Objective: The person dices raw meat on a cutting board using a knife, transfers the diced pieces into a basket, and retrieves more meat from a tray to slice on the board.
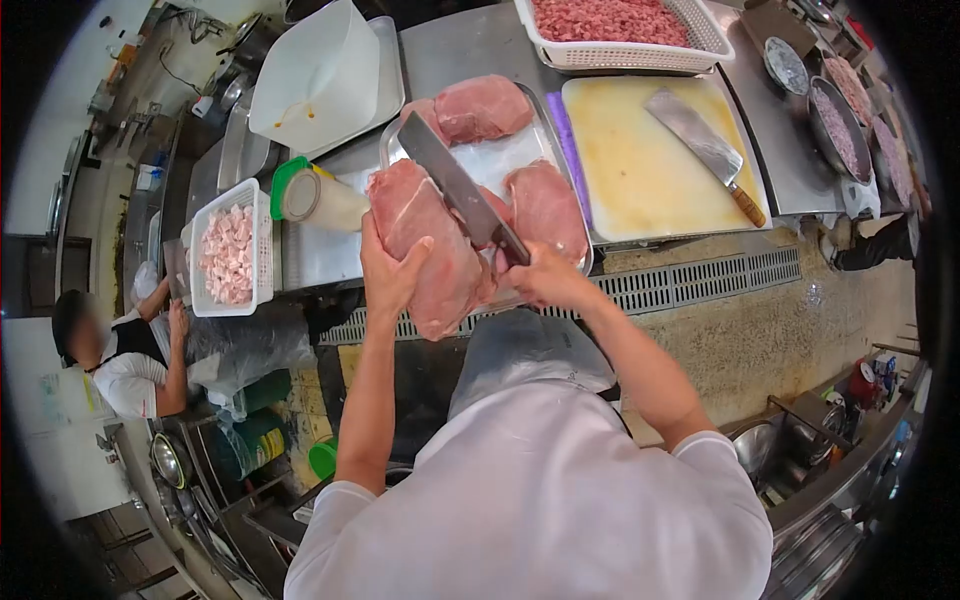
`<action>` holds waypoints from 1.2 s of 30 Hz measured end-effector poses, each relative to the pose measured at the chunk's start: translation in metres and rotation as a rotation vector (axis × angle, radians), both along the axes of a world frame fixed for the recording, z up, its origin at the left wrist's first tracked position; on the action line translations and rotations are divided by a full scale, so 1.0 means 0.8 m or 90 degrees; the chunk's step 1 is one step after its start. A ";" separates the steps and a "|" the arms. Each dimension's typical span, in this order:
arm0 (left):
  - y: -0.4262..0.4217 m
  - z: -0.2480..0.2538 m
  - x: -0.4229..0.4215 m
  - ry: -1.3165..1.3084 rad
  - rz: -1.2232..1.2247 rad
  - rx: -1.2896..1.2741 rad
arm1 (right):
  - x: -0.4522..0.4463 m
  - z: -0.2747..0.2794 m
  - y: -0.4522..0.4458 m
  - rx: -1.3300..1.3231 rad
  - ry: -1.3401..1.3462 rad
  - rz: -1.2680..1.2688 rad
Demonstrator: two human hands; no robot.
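Observation:
My left hand point(392, 268) is wrapped round the lower left side of a large piece of raw meat point(425, 245), lifted over the near edge of a metal tray point(537, 146). My right hand point(548, 272) grips a wide-bladed knife point(452, 182) by its handle. The blade points away from me to the upper left, along the right side of the held meat; whether it touches the meat I cannot tell. Further raw pieces lie in the tray: one at the back point(485, 108) and one at the right point(547, 208). Part of the tray is hidden by the blade.
Right of the tray, a cleaver point(700, 132) lies on a yellowed cutting board point(620, 165). A basket of ground meat point(640, 58) stands behind. To the left are a basket of diced meat point(266, 225), a green-lidded container point(310, 197) and a white tub point(312, 75). Another person point(140, 350) stands at left.

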State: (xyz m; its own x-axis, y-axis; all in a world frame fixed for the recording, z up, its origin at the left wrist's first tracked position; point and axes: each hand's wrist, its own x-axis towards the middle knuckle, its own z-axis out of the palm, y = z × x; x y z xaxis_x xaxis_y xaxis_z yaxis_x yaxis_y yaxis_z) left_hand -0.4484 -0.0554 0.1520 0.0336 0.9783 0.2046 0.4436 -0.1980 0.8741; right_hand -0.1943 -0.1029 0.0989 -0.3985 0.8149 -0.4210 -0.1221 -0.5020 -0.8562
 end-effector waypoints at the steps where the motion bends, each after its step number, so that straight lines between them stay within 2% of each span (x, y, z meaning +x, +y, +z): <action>1: 0.001 0.001 -0.002 0.004 -0.009 0.011 | 0.015 -0.004 0.009 -0.032 0.044 0.028; 2: 0.002 0.002 -0.004 0.007 -0.019 0.022 | 0.029 -0.006 0.015 -0.063 0.087 0.055; 5: 0.011 -0.017 -0.019 -0.107 -0.085 -0.045 | 0.057 -0.040 0.020 0.000 0.031 0.041; 8: 0.021 -0.021 -0.020 -0.067 -0.052 -0.032 | 0.039 -0.054 -0.008 0.019 -0.046 -0.159; 9: 0.030 -0.028 -0.022 -0.064 -0.028 -0.046 | 0.040 -0.033 -0.018 -0.021 0.011 -0.206; 12: 0.058 -0.078 -0.051 -0.056 0.036 -0.082 | 0.046 -0.036 -0.048 0.032 -0.121 -0.272; 14: 0.081 -0.129 -0.072 -0.061 0.053 -0.093 | 0.054 -0.024 -0.071 0.005 -0.155 -0.270; 17: 0.094 -0.176 -0.092 0.074 0.094 -0.111 | 0.064 -0.028 -0.107 0.001 -0.188 -0.270; 20: 0.097 -0.161 -0.076 0.323 0.102 0.061 | 0.070 -0.037 -0.144 0.030 -0.282 -0.247; 23: 0.134 -0.124 -0.030 0.336 -0.041 0.073 | 0.072 -0.036 -0.172 0.017 -0.337 -0.223; 26: 0.153 -0.097 0.023 0.645 -0.110 0.014 | 0.068 -0.065 -0.192 0.061 -0.382 -0.231; 29: 0.177 -0.119 0.039 0.784 -0.122 0.019 | 0.060 -0.082 -0.203 0.073 -0.401 -0.250; 33: 0.200 -0.131 0.044 0.837 -0.184 -0.014 | 0.048 -0.061 -0.199 0.049 -0.407 -0.270; 36: 0.215 -0.109 0.047 0.795 -0.232 -0.086 | 0.043 -0.065 -0.206 0.066 -0.399 -0.288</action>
State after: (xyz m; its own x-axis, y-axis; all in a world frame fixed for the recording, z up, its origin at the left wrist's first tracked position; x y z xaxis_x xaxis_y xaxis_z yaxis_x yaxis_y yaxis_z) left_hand -0.4106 0.1166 0.0645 0.3938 0.8830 -0.2555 0.9045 -0.4218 -0.0634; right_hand -0.1601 -0.2679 0.0470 0.2696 0.8886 -0.3710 0.2257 -0.4329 -0.8728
